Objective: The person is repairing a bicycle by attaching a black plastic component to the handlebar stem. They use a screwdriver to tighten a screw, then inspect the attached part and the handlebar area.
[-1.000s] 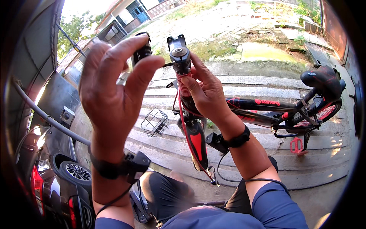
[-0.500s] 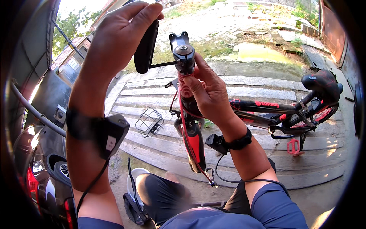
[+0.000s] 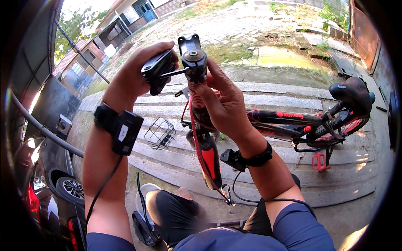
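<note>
A black bicycle stem sits on top of the bike's head tube, above a stack of red ringed spacers. My left hand is closed around a black folding hex key set. One key reaches from it to the side of the stem, at the clamp bolt. My right hand grips the steering column just under the stem, with thumb and fingers on either side of the spacers. Below hangs the black and red fork, with a red cable running down past it.
The bike's black frame stretches right to the saddle and a red pedal. A wire basket lies on the stone slabs. At left stands a dark car; a white bucket is by my knee.
My left hand has swung down and tilted the hex key set flatter, with its key still at the stem. My right hand keeps its grip.
</note>
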